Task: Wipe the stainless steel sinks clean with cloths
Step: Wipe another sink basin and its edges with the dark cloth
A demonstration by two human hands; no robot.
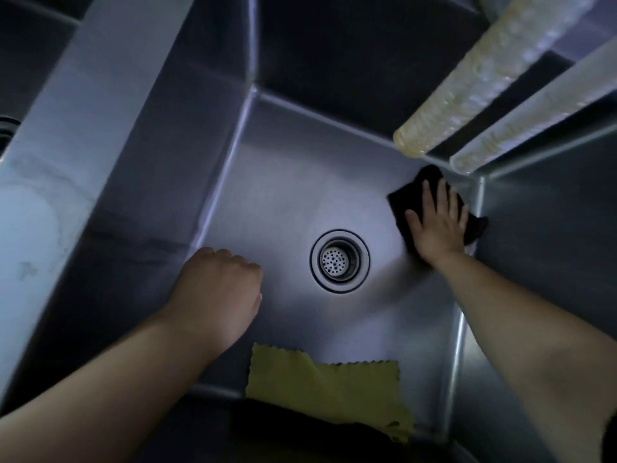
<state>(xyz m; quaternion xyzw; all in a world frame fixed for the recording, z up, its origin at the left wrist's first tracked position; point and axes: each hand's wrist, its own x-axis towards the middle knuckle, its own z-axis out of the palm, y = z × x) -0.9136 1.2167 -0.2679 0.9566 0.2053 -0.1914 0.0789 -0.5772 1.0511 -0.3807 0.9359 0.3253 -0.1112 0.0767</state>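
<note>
1. No brand, label or writing can be read anywhere in view
2. One steel sink [300, 202] fills the scene, seen from above, with one round drain [340, 260] holding a perforated strainer near the middle of its floor
3. Two cloths: one black cloth [405, 198] flat on the sink floor at the far right corner, and one yellow cloth [329, 392] with zigzag edges draped at the near wall, its lower part over something dark I cannot make out
4. Two hands: the right hand [437, 222] lies flat with fingers spread, pressing on the black cloth; the left hand [217, 292] is clenched in a fist holding nothing visible, over the sink floor left of the drain, well apart from both cloths
5. Two pale translucent tubes [467, 78] slant across the far right, above the sink corner
</note>
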